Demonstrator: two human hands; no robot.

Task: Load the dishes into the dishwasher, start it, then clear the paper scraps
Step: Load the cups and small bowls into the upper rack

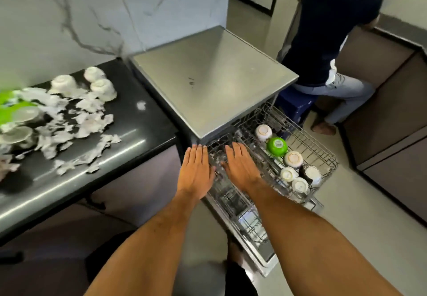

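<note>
Both hands (197, 168) (240, 166) flat over rack (323, 154) w/ bowls (293, 159).

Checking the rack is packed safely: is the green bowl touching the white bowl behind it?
Cannot tell. In the head view the green bowl overlaps the white bowl, hiding any contact or gap.

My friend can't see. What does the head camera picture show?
Two open hands, left hand and right hand, reach flat over a dishwasher's pulled-out rack holding upside-down cups and a green bowl. On the black counter to the left lie torn paper scraps and more cups.
</note>
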